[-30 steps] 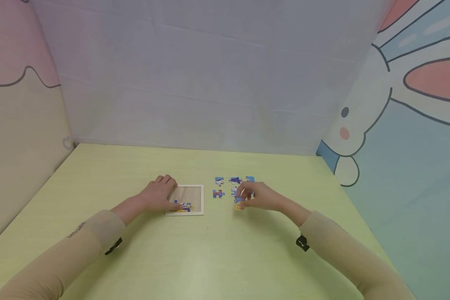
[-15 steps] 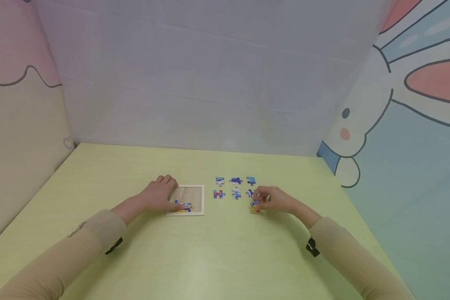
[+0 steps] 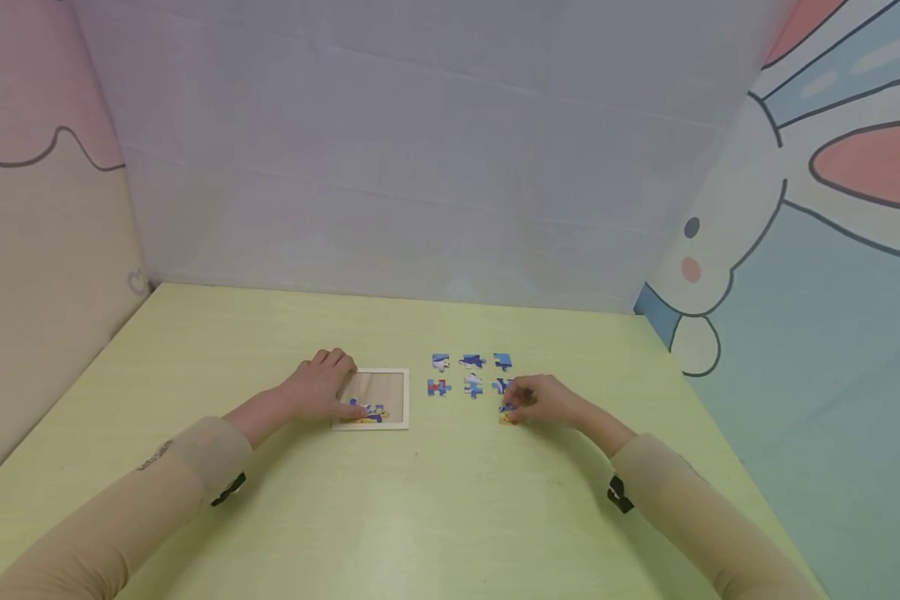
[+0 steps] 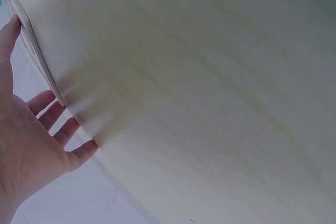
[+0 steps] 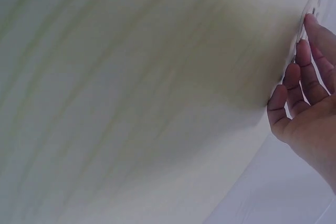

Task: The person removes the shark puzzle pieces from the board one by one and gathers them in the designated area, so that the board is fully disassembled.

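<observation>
In the head view my left hand lies over the left side of a square wooden puzzle frame, its thumb reaching in over puzzle pieces set along the bottom. The left wrist view has that hand with fingers spread on the table and the thumb at the frame. My right hand pinches a blue-and-yellow puzzle piece between thumb and fingers, low over the table. From the right wrist, the same hand has its fingertips down at the tabletop, where the piece shows only as a thin edge.
Loose puzzle pieces lie in two rows right of the frame: a red-and-blue one, a white-and-blue one and several others. One of them is partly behind the right fingers. A plain wall stands behind the pale yellow table.
My right hand has moved right with the blue-and-yellow puzzle piece, baring the white-and-blue one, then settled near the end of the rows. The left hand and frame have stayed put.
</observation>
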`<action>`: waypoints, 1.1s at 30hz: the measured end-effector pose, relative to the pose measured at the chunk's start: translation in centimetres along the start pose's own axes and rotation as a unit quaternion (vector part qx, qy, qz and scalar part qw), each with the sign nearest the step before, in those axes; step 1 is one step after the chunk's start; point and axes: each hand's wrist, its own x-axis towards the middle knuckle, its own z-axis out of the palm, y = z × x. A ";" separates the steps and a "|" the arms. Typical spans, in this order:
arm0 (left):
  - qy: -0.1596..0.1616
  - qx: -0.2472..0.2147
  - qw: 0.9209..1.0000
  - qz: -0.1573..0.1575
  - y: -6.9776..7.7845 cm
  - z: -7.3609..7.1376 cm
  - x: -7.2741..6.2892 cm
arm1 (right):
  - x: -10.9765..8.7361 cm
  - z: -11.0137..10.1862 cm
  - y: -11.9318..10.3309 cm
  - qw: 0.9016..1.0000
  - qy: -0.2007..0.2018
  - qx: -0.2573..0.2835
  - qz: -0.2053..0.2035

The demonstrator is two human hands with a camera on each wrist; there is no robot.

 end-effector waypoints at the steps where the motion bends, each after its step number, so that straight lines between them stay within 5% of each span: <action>1: 0.001 0.001 1.000 0.000 0.0 0.0 0.0 | 0.1 0.0 0.0 1.000 -0.001 -0.003 0.002; 13: -0.028 -0.031 0.999 0.007 -0.5 -0.8 -0.1 | 0.5 -0.5 -0.9 0.999 0.007 -0.034 -0.012; 22: -0.043 -0.050 0.997 0.039 -1.4 -1.2 -0.3 | 1.9 -0.3 -3.9 0.998 0.014 -0.048 -0.025; 33: -0.040 -0.054 0.997 0.039 -1.3 -1.0 -0.4 | 5.0 1.8 -8.1 0.996 0.011 -0.017 -0.083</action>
